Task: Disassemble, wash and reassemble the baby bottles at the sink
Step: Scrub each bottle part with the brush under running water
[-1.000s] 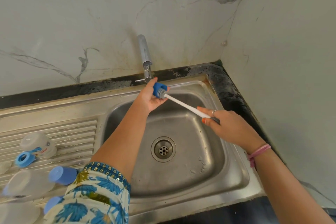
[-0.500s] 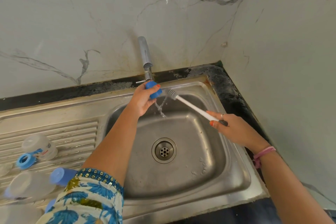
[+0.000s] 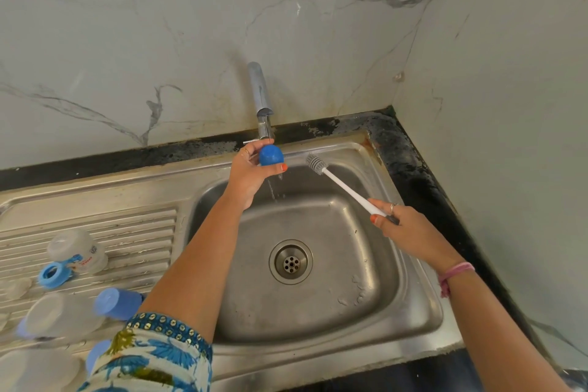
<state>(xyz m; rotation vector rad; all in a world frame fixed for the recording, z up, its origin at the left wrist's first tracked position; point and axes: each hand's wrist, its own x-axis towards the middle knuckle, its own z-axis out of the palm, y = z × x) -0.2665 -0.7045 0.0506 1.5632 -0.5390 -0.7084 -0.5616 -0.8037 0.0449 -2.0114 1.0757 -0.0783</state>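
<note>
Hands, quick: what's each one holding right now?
Left hand: grips the blue cap under the tap, in the running water.
Right hand: grips the bottle brush by its white handle, clear of the cap.

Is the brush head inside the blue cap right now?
No: the brush head is in the open air beside the blue cap, apart from it, while the left hand holds the cap under the tap.

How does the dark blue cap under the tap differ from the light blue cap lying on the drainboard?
The dark blue cap is gripped by the left hand under running water; the light blue cap lies on its side on the ribbed steel drainboard, untouched. The first is deeper blue. Both look like rounded plastic caps.
</note>
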